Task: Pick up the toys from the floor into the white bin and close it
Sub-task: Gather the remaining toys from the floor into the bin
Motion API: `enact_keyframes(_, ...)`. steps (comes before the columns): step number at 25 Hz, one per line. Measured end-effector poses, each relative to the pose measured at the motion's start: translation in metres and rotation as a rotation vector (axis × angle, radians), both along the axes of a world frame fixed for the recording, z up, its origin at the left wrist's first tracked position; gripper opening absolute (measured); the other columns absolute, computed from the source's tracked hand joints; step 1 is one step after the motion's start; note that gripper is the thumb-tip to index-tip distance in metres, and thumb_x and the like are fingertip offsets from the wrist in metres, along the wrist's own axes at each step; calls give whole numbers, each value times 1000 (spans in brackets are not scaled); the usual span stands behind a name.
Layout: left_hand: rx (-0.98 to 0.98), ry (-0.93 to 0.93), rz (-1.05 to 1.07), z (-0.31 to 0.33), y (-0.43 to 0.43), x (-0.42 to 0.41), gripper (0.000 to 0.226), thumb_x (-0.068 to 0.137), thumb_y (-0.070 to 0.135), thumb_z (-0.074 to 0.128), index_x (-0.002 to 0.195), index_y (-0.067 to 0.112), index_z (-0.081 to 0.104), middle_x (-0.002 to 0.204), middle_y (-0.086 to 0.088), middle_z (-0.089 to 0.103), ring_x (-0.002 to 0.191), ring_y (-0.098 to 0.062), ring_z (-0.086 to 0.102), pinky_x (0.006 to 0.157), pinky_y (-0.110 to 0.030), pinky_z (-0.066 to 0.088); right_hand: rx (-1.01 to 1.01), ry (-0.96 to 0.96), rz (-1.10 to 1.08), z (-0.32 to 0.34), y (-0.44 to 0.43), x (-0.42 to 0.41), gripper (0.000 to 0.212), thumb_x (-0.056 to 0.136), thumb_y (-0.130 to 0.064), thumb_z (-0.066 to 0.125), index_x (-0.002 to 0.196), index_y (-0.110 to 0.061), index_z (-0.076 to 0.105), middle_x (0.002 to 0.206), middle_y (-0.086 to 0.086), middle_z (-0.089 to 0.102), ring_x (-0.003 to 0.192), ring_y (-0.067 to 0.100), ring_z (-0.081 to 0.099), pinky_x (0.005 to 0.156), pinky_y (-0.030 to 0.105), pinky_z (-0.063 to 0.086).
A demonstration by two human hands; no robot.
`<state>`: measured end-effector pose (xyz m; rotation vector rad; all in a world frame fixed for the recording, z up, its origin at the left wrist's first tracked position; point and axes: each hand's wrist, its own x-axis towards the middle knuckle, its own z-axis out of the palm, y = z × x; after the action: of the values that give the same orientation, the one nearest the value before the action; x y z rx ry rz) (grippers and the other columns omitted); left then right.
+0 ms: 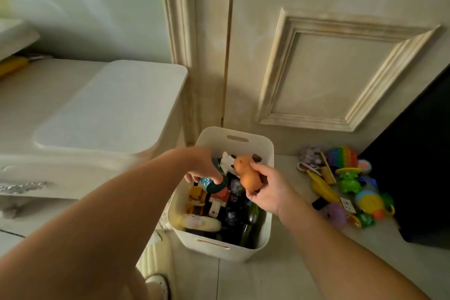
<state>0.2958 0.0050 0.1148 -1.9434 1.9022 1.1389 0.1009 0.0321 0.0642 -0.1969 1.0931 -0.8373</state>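
two hands above the open white plastic bin [266,151] — left hand [203,169] gripping a teal curved toy [213,184], right hand [266,190] pinching a rounded orange rubber toy [247,174]. dropped carelessly, might bounce out — or heap high, blocking the flat white lid [109,109].

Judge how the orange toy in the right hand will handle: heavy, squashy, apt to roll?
Probably light: the right hand holds the orange toy over the white bin by fingers and thumb alone. Its smooth, rounded two-lobed body would likely roll if set down. It looks like soft rubber, so perhaps squashy, not fragile.
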Motion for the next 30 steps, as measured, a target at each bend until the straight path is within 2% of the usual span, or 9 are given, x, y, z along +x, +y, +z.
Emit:
enact_keyframes(4, 6, 191, 273, -55, 27, 22, 56, 70, 40, 74, 113, 12, 51, 101, -7, 63, 85, -18, 67, 69, -29, 60, 69, -7, 37, -35, -9, 18, 31, 86, -12, 67, 116, -9, 58, 117, 17, 61, 98, 28, 58, 71, 33, 48)
enact_keyframes(10, -360, 218, 538, -62, 23, 42, 49, 71, 45, 72, 104, 19, 47, 85, 4, 57, 74, -9, 55, 57, -26, 44, -44, 449, 475, -91, -14, 70, 18, 83, -18, 71, 97, -20, 60, 118, 11, 60, 100, 25, 58, 77, 37, 51)
enact_keyframes(12, -391, 322, 558, -59, 11, 42, 45, 72, 43, 72, 104, 21, 49, 84, 6, 59, 73, -7, 58, 62, -28, 51, -176, 595, 667, -107, -13, 86, 23, 84, -30, 70, 105, -20, 64, 117, 7, 62, 103, 22, 59, 82, 35, 51)
enact_keyframes(15, -326, 298, 479, -71, 5, 37, 56, 69, 51, 69, 111, 21, 50, 93, 3, 61, 80, -12, 61, 64, -31, 53, -610, 1223, 799, -129, -12, 95, 35, 88, -40, 63, 116, -18, 64, 118, 4, 60, 112, 24, 57, 91, 34, 47)
enact_keyframes(17, -264, 228, 426, -82, 5, 34, 57, 70, 53, 69, 112, 21, 48, 93, 4, 58, 80, -11, 57, 59, -26, 44, -746, 1315, 920, -135, -8, 97, 33, 93, -37, 55, 118, -18, 64, 123, 6, 56, 118, 25, 51, 96, 34, 44)
enact_keyframes(21, -237, 216, 411, -94, 8, 35, 61, 69, 53, 71, 114, 21, 45, 93, 5, 56, 81, -9, 55, 63, -25, 46, -660, 1180, 1153, -142, -12, 98, 27, 96, -17, 46, 115, -21, 65, 128, 7, 55, 118, 25, 52, 99, 34, 43)
enact_keyframes(25, -327, 217, 394, -108, 14, 28, 56, 67, 45, 75, 112, 24, 50, 92, 10, 57, 79, -6, 56, 62, -23, 46, -157, 512, 340, -105, -42, 76, 20, 99, -27, 44, 96, -19, 61, 100, 14, 66, 87, 26, 63, 71, 35, 52)
enact_keyframes(27, -375, 193, 324, -120, 18, 22, 60, 67, 38, 76, 120, 25, 51, 105, 7, 56, 89, -10, 57, 74, -25, 50, -152, 350, 477, -92, -47, 67, 31, 95, -48, 48, 112, -25, 60, 101, 5, 67, 91, 27, 64, 73, 36, 53)
enact_keyframes(30, -371, 175, 318, -140, 20, 17, 80, 69, 32, 78, 139, 23, 39, 134, 0, 42, 116, -18, 51, 94, -26, 46, -248, 460, 615, -110, -41, 76, 42, 88, -27, 67, 126, -17, 54, 114, 6, 66, 97, 27, 67, 79, 39, 55)
